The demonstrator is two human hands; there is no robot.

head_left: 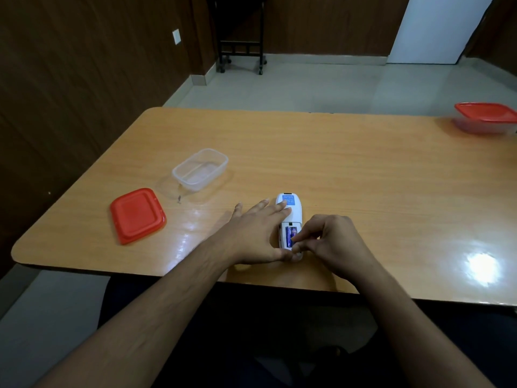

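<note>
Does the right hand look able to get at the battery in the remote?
Likely yes: the remote lies open at its back, the right hand pinches the battery, and the left hand presses the remote farther up, clear of it.

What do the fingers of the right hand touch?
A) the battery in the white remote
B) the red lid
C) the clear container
A: the right hand curls its fingers onto the blue battery in the open back of the white remote, which the left hand steadies.

Bare left hand (253,233), bare right hand (334,242), bare forearms (156,317), dark clothing (279,329) over the lap
</note>
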